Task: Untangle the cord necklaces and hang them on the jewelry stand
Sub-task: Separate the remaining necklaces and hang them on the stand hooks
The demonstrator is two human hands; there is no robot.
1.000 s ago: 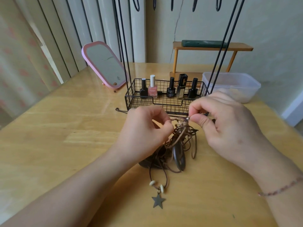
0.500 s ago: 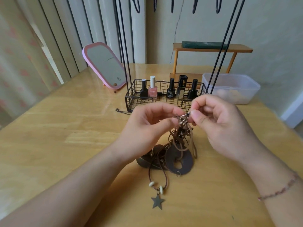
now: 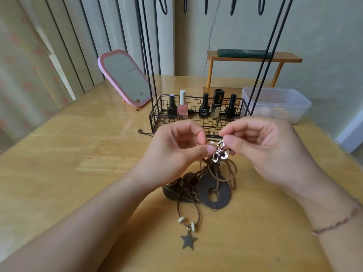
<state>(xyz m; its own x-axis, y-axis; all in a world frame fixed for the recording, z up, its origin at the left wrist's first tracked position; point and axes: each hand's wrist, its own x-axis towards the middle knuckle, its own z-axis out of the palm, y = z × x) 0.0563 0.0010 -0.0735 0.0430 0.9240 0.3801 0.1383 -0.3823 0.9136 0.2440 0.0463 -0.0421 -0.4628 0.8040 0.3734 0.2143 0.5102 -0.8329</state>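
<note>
A tangle of brown cord necklaces (image 3: 211,177) hangs from my fingers down to the wooden table. Its dark ring pendant (image 3: 215,193) and a star pendant (image 3: 188,241) with two pale beads rest on the tabletop. My left hand (image 3: 176,152) pinches a cord at the top of the tangle. My right hand (image 3: 261,146) pinches a silvery flower-shaped pendant (image 3: 220,154) right beside it. The black wire jewelry stand (image 3: 198,122) stands just behind my hands; its thin poles rise out of view and its hooks (image 3: 206,4) show at the top edge.
Several nail polish bottles (image 3: 182,107) stand in the stand's basket. A pink-framed mirror (image 3: 125,79) leans at the back left. A clear plastic box (image 3: 275,103) sits at the back right, before a small wooden shelf (image 3: 253,57). A thin dark chain (image 3: 144,132) lies left of the basket.
Both hands have lifted the top of the tangle off the table. The ring pendant has turned flat to face me, and the flower pendant now shows between my fingers.
</note>
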